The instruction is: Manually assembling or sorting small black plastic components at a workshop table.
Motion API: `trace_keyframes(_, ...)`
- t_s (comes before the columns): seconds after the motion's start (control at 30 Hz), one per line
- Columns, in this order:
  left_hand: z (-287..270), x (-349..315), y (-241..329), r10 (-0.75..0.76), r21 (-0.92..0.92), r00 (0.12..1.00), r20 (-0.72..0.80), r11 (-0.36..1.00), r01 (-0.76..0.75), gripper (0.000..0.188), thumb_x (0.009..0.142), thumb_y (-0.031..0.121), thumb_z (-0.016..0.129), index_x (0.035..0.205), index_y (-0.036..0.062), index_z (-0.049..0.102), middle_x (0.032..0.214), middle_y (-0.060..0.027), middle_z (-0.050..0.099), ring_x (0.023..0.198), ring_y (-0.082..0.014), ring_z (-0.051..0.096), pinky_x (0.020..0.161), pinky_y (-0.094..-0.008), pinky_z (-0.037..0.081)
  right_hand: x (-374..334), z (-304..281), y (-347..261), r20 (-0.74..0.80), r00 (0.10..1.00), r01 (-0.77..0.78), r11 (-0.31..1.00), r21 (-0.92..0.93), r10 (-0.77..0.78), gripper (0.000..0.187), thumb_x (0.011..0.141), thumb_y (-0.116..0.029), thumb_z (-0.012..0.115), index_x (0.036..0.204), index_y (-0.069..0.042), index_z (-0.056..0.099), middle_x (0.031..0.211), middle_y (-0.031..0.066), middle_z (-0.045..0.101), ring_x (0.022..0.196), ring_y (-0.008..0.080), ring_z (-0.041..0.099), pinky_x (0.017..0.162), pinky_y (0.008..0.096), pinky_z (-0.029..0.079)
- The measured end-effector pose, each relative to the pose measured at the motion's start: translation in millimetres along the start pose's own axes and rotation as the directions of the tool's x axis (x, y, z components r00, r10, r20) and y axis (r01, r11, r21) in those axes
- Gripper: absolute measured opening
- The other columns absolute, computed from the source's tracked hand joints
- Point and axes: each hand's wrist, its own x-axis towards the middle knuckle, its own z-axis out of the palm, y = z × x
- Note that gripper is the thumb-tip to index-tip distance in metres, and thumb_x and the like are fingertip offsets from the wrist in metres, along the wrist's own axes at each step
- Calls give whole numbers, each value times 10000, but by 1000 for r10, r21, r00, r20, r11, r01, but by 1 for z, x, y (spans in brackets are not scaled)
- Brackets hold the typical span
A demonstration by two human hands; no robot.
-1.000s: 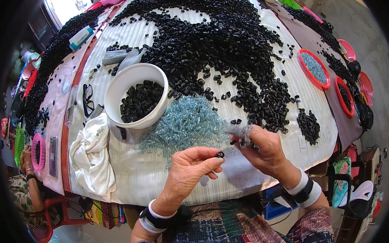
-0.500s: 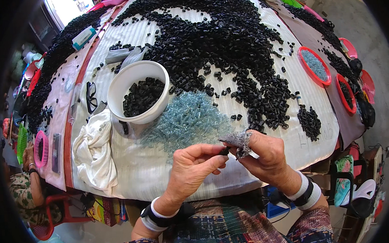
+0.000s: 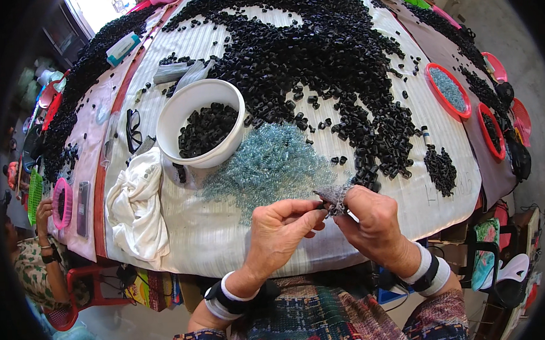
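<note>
My left hand [image 3: 281,233] is closed in a pinch on a small black plastic piece [image 3: 321,207], mostly hidden by the fingertips. My right hand [image 3: 377,220] meets it, closed, with a frayed grey cloth covering [image 3: 334,199] around its fingertips. Whatever those fingers grip is hidden under the cloth. Just beyond both hands spreads a heap of small clear bluish pieces [image 3: 266,167]. Behind that heap's left side stands a white bowl [image 3: 223,152] holding black plastic pieces [image 3: 207,131].
A huge pile of black pieces [image 3: 304,53] covers the far table. Left lie a crumpled white cloth [image 3: 135,206] and eyeglasses [image 3: 133,130]. A small black heap [image 3: 440,170] and red-rimmed basket [image 3: 466,114] sit right. Another person's hand [image 3: 43,213] is at far left.
My hands have come closer together, and the black piece now shows less between them. The whole view has shifted slightly, moving the table things a little to the right.
</note>
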Motion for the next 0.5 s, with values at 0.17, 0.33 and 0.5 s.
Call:
trace_keyframes(0.17,-5,3,-6,-46,-78,997,64,996,51,169,851,29,626,994,-62,636,865,-115,677,749,-169,674,611,-253,547,2,3,-4,24,1000,-15,1000,-6,15,189,660,49,650,773,-14,514,687,138,522,657,331,554,593,387,455)
trace_keyframes(0.33,-11,8,-4,-98,-215,991,90,970,115,154,856,53,611,972,-45,635,859,-105,675,756,-169,672,619,-265,548,8,-1,1,-39,999,36,998,44,-34,272,674,-45,713,897,17,570,846,159,553,769,324,561,653,382,468)
trace_keyframes(0.5,-10,4,-9,-101,-316,991,83,941,122,154,848,32,599,975,-48,632,862,-101,673,753,-162,665,666,-277,556,4,7,-3,16,996,82,996,33,-82,383,650,-141,789,913,37,575,917,174,533,797,314,544,663,385,470)
